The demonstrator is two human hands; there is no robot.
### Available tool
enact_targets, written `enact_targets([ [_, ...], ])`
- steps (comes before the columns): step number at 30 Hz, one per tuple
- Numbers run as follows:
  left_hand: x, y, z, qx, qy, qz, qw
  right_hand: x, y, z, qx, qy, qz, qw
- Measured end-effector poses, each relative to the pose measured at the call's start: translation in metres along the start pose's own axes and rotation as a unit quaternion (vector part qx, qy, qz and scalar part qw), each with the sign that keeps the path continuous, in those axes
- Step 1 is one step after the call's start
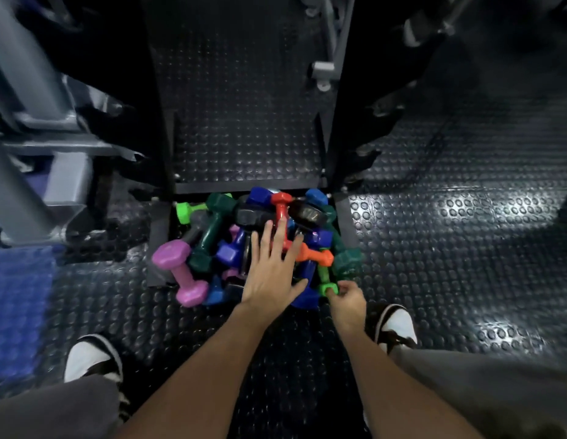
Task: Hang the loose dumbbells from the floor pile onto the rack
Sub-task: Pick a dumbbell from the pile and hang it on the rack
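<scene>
right fingers (334,291) around green dumbbell (325,282), lettering unreadable

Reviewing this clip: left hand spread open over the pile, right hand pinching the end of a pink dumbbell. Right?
Not quite. The head view shows the right hand pinching the end of a green dumbbell; the pink dumbbell lies untouched at the pile's left. The left hand is spread open.

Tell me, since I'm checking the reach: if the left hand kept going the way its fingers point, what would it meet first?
Probably the red dumbbell: the left hand is spread over the pile, middle fingertip at its handle; contact is unclear.
</scene>
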State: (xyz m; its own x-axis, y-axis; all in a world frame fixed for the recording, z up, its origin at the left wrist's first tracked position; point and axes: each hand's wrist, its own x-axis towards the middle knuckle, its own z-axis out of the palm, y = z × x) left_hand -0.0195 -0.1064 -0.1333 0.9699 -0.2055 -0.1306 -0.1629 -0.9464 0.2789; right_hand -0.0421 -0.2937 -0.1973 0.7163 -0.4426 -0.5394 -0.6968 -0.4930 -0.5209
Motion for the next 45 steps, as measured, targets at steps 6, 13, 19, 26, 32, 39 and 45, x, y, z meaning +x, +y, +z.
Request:
enact_targets([
  [6,0.054,0.019,0.009,0.173,-0.067,0.142,0.972,0.025,0.012,0.019,-0.004,-0.029,0.029,0.999],
  [13,0.096,0.009,0.013,0.221,-0.122,0.104,0.962,0.052,0.028,0.030,0.017,-0.059,0.076,0.995],
  [19,0.098,0.007,0.015,0.228,-0.145,0.115,0.956,0.069,0.034,0.038,0.006,-0.098,0.060,0.993],
  [26,0.101,0.009,0.014,0.229,-0.175,0.104,0.952,0.095,0.056,0.049,-0.026,-0.113,0.042,0.992],
  [32,0.103,0.010,0.012,0.221,-0.195,0.096,0.951,0.088,0.040,0.034,-0.073,-0.123,0.018,0.990],
  [39,0.105,0.010,0.011,0.219,-0.207,0.092,0.949,0.063,0.017,0.011,-0.082,-0.139,0.013,0.987],
  [45,0.110,0.013,0.010,0.237,-0.237,0.084,0.939,0.037,0.013,-0.004,-0.074,-0.112,0.020,0.991],
])
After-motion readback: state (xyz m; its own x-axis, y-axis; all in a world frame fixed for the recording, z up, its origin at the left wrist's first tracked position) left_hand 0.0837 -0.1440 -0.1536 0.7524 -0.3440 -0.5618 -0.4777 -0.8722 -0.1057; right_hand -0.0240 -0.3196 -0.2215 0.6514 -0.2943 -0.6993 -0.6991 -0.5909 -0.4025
